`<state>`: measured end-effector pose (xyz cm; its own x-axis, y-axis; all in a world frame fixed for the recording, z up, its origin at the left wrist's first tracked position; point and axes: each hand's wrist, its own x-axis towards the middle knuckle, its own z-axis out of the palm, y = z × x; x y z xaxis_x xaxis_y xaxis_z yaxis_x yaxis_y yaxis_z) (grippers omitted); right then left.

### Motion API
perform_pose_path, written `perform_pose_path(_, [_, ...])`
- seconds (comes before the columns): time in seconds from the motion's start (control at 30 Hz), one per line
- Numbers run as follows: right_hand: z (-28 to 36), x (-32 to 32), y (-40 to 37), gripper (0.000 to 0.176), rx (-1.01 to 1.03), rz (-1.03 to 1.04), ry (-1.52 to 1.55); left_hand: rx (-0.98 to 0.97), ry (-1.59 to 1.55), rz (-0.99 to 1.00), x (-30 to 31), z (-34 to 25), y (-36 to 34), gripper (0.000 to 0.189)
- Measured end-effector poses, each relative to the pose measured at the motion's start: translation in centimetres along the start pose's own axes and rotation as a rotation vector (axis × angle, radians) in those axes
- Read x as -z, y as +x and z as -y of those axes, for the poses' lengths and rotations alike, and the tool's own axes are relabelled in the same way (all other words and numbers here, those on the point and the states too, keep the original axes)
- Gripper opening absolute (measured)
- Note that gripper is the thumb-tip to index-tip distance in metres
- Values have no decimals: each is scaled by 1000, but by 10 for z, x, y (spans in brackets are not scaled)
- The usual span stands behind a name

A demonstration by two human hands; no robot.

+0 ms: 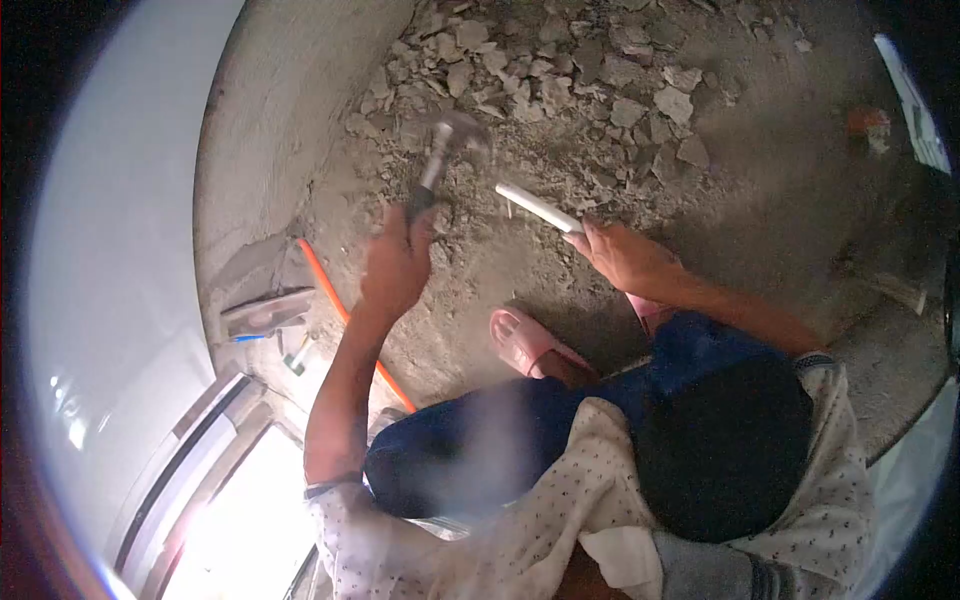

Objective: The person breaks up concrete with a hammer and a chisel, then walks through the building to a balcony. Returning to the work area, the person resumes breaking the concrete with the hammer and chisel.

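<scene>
My left hand [395,265] is closed around the dark grip of a hammer [437,160], whose metal head is blurred by motion and raised over the rubble. To the right, my right hand [625,258] grips a pale, straight chisel [540,208] near its rear end. Its free end points up and left toward the hammer, over the broken floor. Loose chips and flat chunks of rubble [540,80] lie heaped beyond both hands.
An orange rod [345,310] lies on the floor left of my legs, near a trowel-like tool [265,312]. A pink slipper [525,340] is on my foot below the chisel. A white curved surface [130,200] and a bare wall [280,110] stand at left.
</scene>
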<state>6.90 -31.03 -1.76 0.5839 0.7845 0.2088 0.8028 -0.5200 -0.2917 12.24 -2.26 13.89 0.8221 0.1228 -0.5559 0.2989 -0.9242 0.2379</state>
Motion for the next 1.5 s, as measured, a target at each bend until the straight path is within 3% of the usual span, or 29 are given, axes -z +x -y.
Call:
perform_pose_path(0.03, [-3,5,3,32,-5,-37,11,13,71,48,-7,0,4,35])
perform_pose_path(0.07, [-5,9,7,33,-9,-74,22,-120,212,132,-8,2,8,38])
perform_pose_path(0.17, [-14,13,12,35,11,-201,-48,-196,292,106,6,-15,23,38])
perform_pose_path(0.3, [-7,-7,-4,38,21,-206,-138,-140,58,-364,34,-71,21,29])
perform_pose_path(0.33, [-7,-9,-6,39,-4,-136,-43,-30,-92,-380,36,-83,20,26])
perform_pose_path(0.4, [-5,-22,-11,42,-88,44,194,-98,-125,-344,-3,-30,24,25])
perform_pose_path(0.47, [-9,-22,-6,45,-199,263,376,-398,210,-417,-18,-26,16,27])
perform_pose_path(0.53, [-10,-6,5,46,-265,431,430,-18,247,28,-28,-21,4,32])
perform_pose_path(0.57, [-8,-3,8,45,-279,483,439,81,297,191,-28,-22,3,34])
perform_pose_path(0.67, [-7,1,8,39,-295,422,363,-59,122,-8,-6,-29,10,36])
perform_pose_path(0.73, [-7,23,15,34,-371,333,342,-34,7,-214,15,-50,4,35])
perform_pose_path(0.77, [-6,18,14,32,-351,224,307,100,-138,-245,24,-65,2,34])
perform_pose_path(0.83, [-3,10,15,31,-307,1,239,86,-266,-358,14,-58,2,32])
perform_pose_path(0.93, [-6,23,19,31,-292,42,291,61,-2,-200,-20,-32,-4,32])
perform_pose_path(1.03, [-4,22,24,29,-490,388,431,3,214,83,-31,-25,-15,32])
perform_pose_path(1.07, [-6,15,23,30,-512,346,448,-22,239,167,-31,-26,-15,32])
perform_pose_path(1.17, [9,2,15,33,-503,223,517,-25,160,24,4,-43,-18,30])
perform_pose_path(1.27, [-1,11,18,33,-412,52,537,-32,27,-385,23,-67,-18,25])
perform_pose_path(1.33, [-1,10,20,33,-447,110,567,-82,57,-433,1,-33,-13,28])
perform_pose_path(1.47, [-10,35,34,37,-561,433,931,-9,312,16,-28,-17,-14,32])
perform_pose_path(1.5, [-11,28,29,39,-576,406,831,21,375,185,-32,-17,-12,31])
